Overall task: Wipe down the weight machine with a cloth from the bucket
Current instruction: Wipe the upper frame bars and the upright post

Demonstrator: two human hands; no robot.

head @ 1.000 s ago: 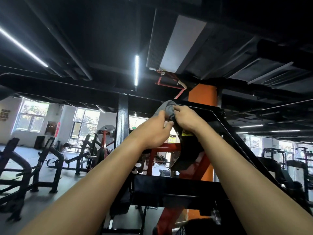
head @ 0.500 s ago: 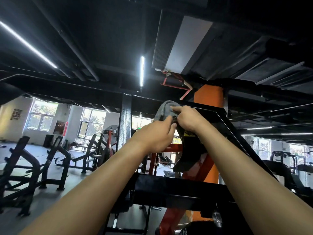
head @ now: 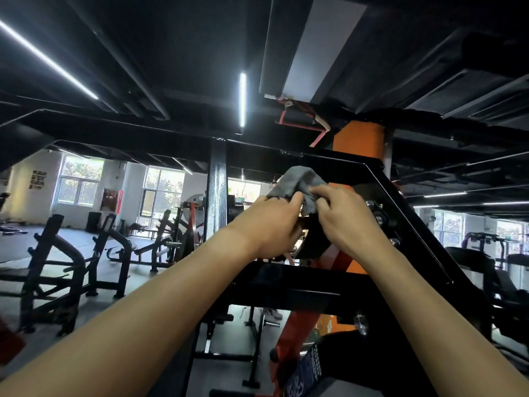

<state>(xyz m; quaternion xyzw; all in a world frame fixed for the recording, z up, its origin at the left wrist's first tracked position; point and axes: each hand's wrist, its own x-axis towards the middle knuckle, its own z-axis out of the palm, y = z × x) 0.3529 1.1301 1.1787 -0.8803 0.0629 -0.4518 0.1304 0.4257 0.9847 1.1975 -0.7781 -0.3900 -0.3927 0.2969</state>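
A dim gym with a black ceiling, two lit light strips (head: 242,98) and bright windows (head: 81,181) fills the head view. One grey cloth (head: 297,181) sits high by the top bar of the one weight machine (head: 400,202). Two hands hold it: the left hand (head: 274,224) and right hand (head: 343,222) pinch it with curled fingers (head: 323,193). I judge that spreading the cloth flat and pressing steadily along the bar would wipe best. No bucket shows.
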